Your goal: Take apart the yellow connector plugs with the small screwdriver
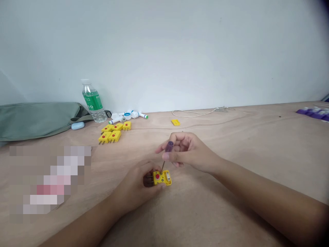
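Note:
On the wooden tabletop lies a yellow plug [164,179] with a red button, its pins pointing left and its right end uncovered to show a white part inside. My left hand [140,180] grips it by its sides, thumb in front and fingers behind. Between the thumb and fingers of my right hand [186,151] is a screwdriver [169,146] with a dark purple see-through handle. It stands nearly upright, slightly tilted, with its tip on the plug's top face near the red button. The tip's exact contact is too small to make out.
A small yellow cover [175,122] lies behind my hands. Several yellow plugs [114,136] are grouped to the left, before white plastic pieces [128,116]. A water bottle [94,103], a grey-green bag [38,118] and a thin cord [194,112] lie near the wall [164,51]. Purple items [313,112] are far right.

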Motion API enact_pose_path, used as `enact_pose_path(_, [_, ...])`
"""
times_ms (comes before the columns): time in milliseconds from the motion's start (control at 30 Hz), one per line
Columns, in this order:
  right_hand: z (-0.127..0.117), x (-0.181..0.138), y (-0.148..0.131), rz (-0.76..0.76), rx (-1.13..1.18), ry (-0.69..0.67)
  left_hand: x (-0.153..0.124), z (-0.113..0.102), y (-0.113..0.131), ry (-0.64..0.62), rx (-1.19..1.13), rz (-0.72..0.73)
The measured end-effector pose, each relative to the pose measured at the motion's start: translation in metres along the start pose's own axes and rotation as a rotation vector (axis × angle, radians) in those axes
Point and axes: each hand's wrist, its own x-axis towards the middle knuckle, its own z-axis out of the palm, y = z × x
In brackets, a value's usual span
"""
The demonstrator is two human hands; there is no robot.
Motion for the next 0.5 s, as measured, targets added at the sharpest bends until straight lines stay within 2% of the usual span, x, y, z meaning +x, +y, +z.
enact_pose_path(200, [0.0,-0.0008,-0.0054,-0.007,-0.024,-0.154,0.0011,0.0004,0.0026,-0.036,-0.098,0.004])
enact_pose_path(500, [-0.0019,-0.0012,-0.0045,-0.057,-0.063,-0.144,0.0012,0.0005,-0.0003,-0.01,-0.093,-0.004])
